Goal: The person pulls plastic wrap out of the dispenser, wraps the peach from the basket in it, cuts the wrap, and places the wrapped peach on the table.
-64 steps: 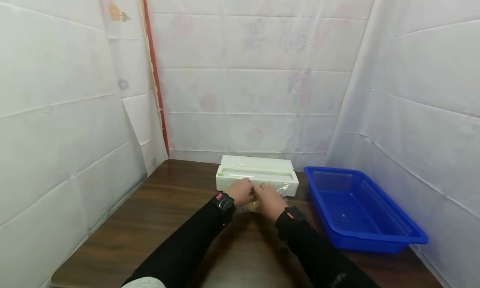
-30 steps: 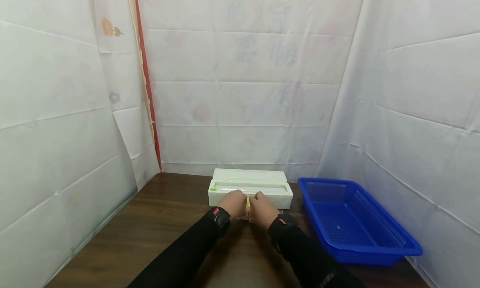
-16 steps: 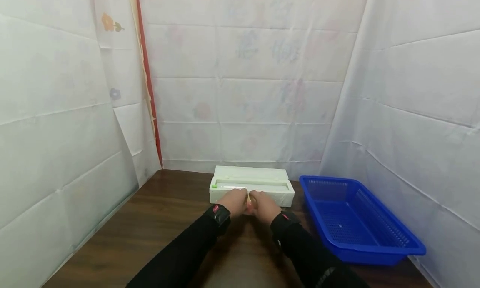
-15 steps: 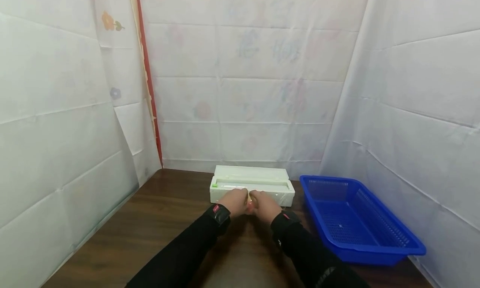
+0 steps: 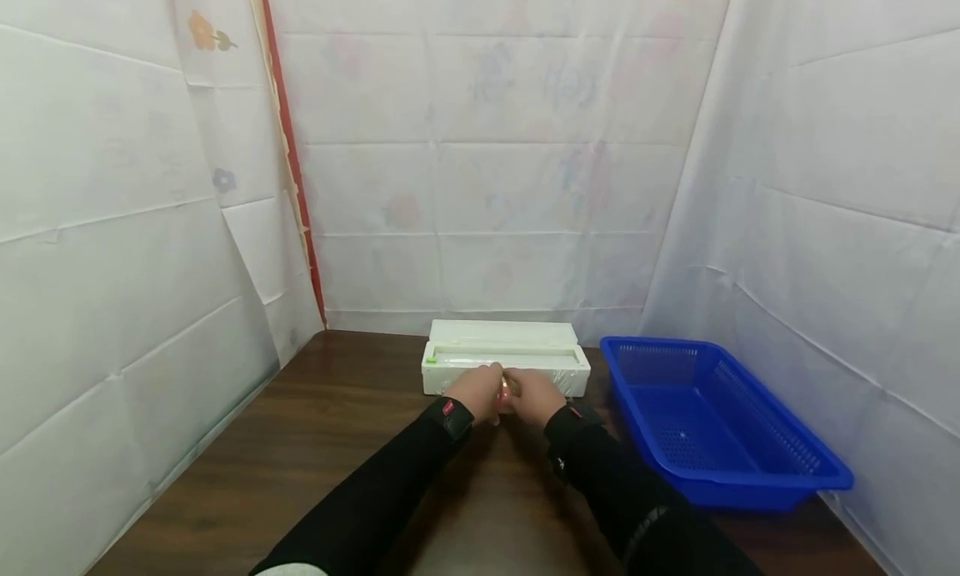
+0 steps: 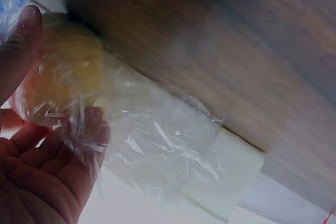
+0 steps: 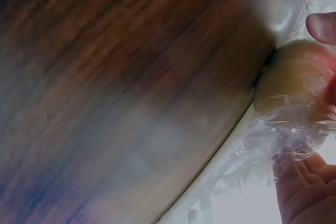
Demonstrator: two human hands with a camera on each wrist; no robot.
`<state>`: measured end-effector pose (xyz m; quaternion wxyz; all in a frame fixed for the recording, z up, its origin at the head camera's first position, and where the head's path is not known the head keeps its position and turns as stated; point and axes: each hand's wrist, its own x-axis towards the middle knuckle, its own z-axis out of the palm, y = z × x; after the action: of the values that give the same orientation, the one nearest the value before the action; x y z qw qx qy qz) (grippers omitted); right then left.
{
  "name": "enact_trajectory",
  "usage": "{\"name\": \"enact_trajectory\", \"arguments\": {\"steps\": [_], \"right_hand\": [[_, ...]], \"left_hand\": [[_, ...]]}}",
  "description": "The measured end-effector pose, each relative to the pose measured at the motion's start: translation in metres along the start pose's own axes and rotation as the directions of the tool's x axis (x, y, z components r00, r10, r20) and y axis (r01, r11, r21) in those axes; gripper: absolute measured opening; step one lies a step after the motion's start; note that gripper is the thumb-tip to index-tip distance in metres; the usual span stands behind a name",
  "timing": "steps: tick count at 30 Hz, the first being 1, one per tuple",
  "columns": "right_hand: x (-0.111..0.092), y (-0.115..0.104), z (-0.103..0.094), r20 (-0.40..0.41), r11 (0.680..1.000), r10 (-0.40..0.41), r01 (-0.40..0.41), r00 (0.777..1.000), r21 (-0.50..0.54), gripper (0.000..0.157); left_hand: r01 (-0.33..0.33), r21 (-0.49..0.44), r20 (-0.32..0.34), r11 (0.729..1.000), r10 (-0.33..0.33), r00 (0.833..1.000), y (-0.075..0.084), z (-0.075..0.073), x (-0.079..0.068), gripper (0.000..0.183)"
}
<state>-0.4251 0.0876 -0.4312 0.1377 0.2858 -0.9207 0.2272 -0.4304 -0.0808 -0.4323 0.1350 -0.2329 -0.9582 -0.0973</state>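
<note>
A round yellow fruit with red patches [image 6: 84,66] is held between both hands, with clear cling film [image 6: 152,135] over it. My left hand [image 5: 476,390] grips it with the thumb on one side and the fingers on the other. From the opposite side my right hand [image 5: 536,397] holds the same fruit, its thumb and fingers on the film. In the right wrist view the film bunches in creases below the fruit. Just behind the hands stands a long white box [image 5: 442,382], its lid raised at the back and a green tab at its left end.
To the right sits a blue plastic basket [image 5: 705,426] with perforated walls. Both rest on a brown wooden table [image 5: 337,393]. White printed sheets [image 5: 487,184] hang behind and on both sides.
Earlier, film showed spread to either side of the hands; now it is gathered closer round the fruit. The fruit's red side has come into view, and the left hand has shifted its grip.
</note>
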Motion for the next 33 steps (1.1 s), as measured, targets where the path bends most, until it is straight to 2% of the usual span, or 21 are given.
{"name": "enact_trajectory", "arguments": {"steps": [5, 10, 13, 17, 19, 25, 29, 33], "right_hand": [[0.004, 0.005, 0.003, 0.011, 0.999, 0.029, -0.029, 1.0, -0.015, 0.055], [0.006, 0.009, 0.006, 0.007, 1.0, 0.012, -0.012, 1.0, -0.017, 0.045], [0.006, 0.01, 0.005, 0.0, 1.0, 0.005, -0.005, 1.0, -0.017, 0.037], [0.009, 0.009, 0.001, 0.002, 0.999, 0.021, -0.021, 1.0, -0.026, 0.029], [0.011, 0.008, -0.001, 0.014, 0.999, 0.032, -0.032, 0.999, -0.029, 0.027], [0.014, 0.003, -0.007, 0.053, 0.995, 0.099, -0.098, 0.994, -0.024, 0.03], [0.015, 0.0, -0.013, 0.072, 0.986, 0.165, -0.167, 0.984, 0.026, 0.024], [0.017, 0.005, -0.013, 0.1, 0.98, 0.178, -0.186, 0.979, 0.07, 0.021]], "left_hand": [[0.011, 0.025, 0.001, 1.0, -0.011, 1.0, -0.005, 0.008, 0.008, 0.069], [0.01, 0.008, -0.046, 1.0, -0.009, 0.999, -0.01, 0.012, 0.007, 0.066], [-0.012, 0.009, -0.075, 1.0, 0.012, 0.997, -0.012, 0.011, 0.008, 0.052], [-0.051, 0.027, -0.098, 0.998, 0.054, 0.994, -0.014, 0.008, 0.012, 0.021], [-0.056, 0.01, -0.102, 0.998, 0.056, 0.993, -0.013, 0.006, 0.012, 0.018], [0.003, -0.102, -0.08, 0.995, -0.012, 0.997, -0.008, -0.003, 0.009, 0.034], [0.027, -0.102, -0.039, 0.994, -0.031, 0.999, -0.007, -0.006, 0.012, 0.027], [0.036, -0.131, -0.006, 0.991, -0.037, 0.999, -0.007, -0.005, 0.015, 0.023]]}}
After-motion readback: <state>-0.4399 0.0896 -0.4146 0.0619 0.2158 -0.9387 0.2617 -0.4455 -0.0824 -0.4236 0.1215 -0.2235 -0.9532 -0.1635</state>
